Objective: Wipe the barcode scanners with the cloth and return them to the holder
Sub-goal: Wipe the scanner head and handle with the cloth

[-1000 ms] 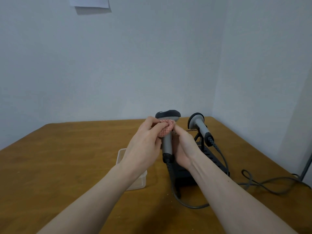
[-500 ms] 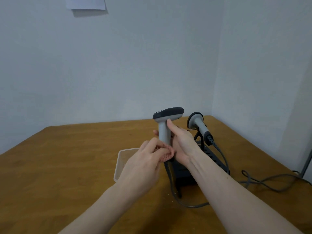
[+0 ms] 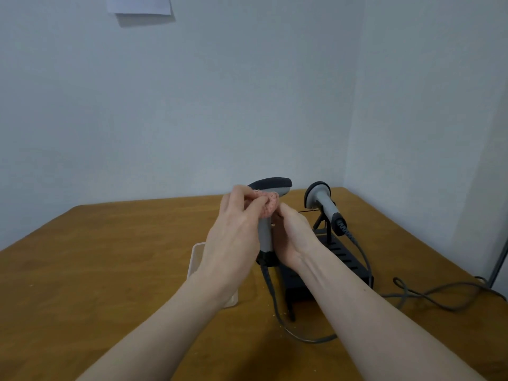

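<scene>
Scanner (image 3: 265,232) gripped upright; second scanner (image 3: 323,203) beside.

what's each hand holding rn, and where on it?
Right hand grips the grey barcode scanner with the dark head by its handle, upright. Left hand pinches the bunched pink cloth in its fingertips, against the scanner just under the head.

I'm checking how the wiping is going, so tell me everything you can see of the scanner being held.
The held scanner stands roughly upright above the table: a light grey handle, a dark grey head on top pointing right, a dark base with a grey cable trailing down. It looks like plastic. The right hand grips the handle; the left hand presses a pink cloth against its neck, under the head.
</scene>
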